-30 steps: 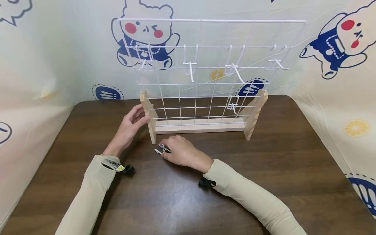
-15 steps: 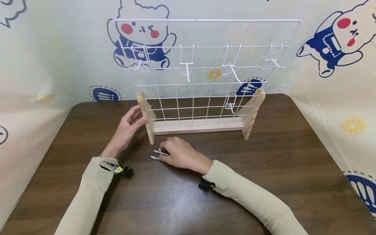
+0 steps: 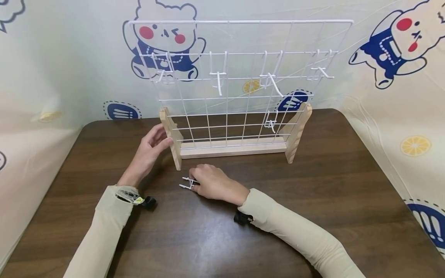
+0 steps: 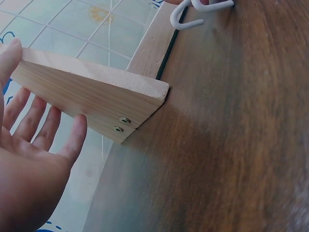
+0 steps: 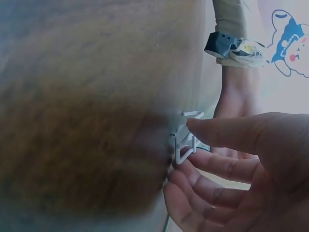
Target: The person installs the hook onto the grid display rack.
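Observation:
My right hand [image 3: 215, 182] pinches a white metal hook [image 3: 189, 183] low over the table, in front of the rack's left foot. In the right wrist view, thumb and fingers hold the hook's [image 5: 186, 145] looped end. My left hand [image 3: 146, 154] grips the left wooden side panel [image 3: 172, 141] of the white wire grid rack [image 3: 227, 99]. In the left wrist view, its thumb lies on the panel's front edge, while the other fingers [image 4: 50, 125] reach the back edge. Several white hooks hang on the grid, including one [image 3: 218, 79] in the upper row and a lower one [image 3: 270, 122].
The rack stands on the brown table [image 3: 330, 185] near its back edge. A wooden crossbar [image 3: 233, 148] joins its feet, and the right panel [image 3: 297, 133] faces the left one. Behind hangs a printed cloth [image 3: 87, 58] with bears and lemon slices.
The hook in my right hand has turned, its two prongs now pointing left and lying lower. My left hand stays on the panel. The whole view has shifted slightly.

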`<action>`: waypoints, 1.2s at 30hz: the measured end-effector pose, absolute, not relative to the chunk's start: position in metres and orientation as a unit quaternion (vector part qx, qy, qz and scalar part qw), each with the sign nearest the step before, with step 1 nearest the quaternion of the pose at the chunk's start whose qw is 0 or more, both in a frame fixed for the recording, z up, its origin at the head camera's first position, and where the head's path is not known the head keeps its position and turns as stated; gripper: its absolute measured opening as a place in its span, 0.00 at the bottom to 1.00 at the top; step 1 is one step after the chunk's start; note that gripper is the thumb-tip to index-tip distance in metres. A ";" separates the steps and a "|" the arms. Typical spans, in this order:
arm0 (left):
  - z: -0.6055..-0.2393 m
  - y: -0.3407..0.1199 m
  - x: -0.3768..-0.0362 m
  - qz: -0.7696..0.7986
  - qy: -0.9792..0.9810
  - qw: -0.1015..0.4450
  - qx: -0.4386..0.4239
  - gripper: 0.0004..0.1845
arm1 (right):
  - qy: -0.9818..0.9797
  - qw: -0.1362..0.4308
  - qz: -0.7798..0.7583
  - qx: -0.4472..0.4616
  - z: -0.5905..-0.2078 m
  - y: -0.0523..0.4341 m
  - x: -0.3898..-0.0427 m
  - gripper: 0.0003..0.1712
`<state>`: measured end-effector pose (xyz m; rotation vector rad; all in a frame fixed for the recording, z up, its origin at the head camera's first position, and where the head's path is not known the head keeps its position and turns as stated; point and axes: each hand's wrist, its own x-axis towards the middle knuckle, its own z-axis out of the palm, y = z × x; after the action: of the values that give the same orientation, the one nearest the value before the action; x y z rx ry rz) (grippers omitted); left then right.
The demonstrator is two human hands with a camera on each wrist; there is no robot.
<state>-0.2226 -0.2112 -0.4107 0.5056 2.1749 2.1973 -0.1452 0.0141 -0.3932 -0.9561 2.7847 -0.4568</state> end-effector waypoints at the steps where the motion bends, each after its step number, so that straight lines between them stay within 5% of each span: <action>1: -0.411 -0.211 -0.223 0.701 0.694 0.004 0.162 0.25 | 0.931 0.086 -0.159 -0.319 -0.393 0.015 -0.146 0.09; 36: -0.408 -0.210 -0.222 0.700 0.694 0.009 0.165 0.26 | 0.894 0.109 -0.277 -0.335 -0.372 0.039 -0.165 0.06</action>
<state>-0.2216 -0.2100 -0.4082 0.5155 2.1681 2.1873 -0.1652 0.0388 -0.3722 -0.9837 2.6282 -0.8152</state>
